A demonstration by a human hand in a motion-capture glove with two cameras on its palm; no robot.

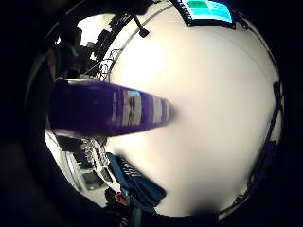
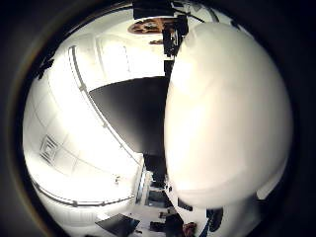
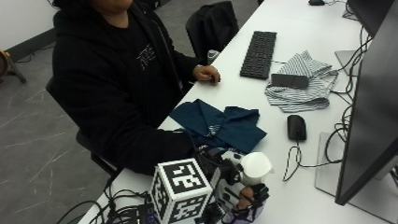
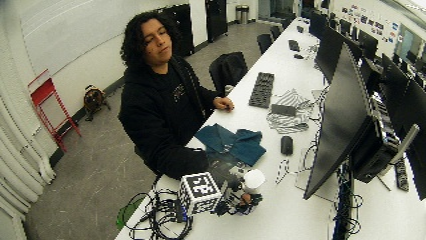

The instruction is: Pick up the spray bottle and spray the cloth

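Seated at a long white table (image 3: pixel 273 121), leaning toward its near end. Gloved right hand (image 3: pixel 239 193) wrapped around a purple spray bottle (image 3: pixel 249 212) with a white cap (image 3: pixel 256 167), fingers (image 3: pixel 258 195) curled round its body, gripped upright close to the tabletop; whether lifted or resting on it cannot be told. Seen from the little-finger side of the palm, the bottle's purple body (image 1: pixel 106 109) with its printed label, close against the palm above the white tabletop. From the thumb side, the white cap (image 2: pixel 227 113) filling much of the frame.

Dark teal cloth (image 3: pixel 221 125) lying crumpled on the table just beyond the bottle, near the table's front edge and apart from the hand. Same cloth (image 1: pixel 135 182) visible past the bottle in the little-finger view.

Bare left hand (image 3: pixel 206 73) resting at the table edge beside a black keyboard (image 3: pixel 259 53). Striped cloth (image 3: pixel 302 81) bunched next to the keyboard, a dark flat object (image 3: pixel 290 80) lying on it. Black mouse (image 3: pixel 296 127) between the teal cloth and a large monitor (image 3: pixel 373 107).
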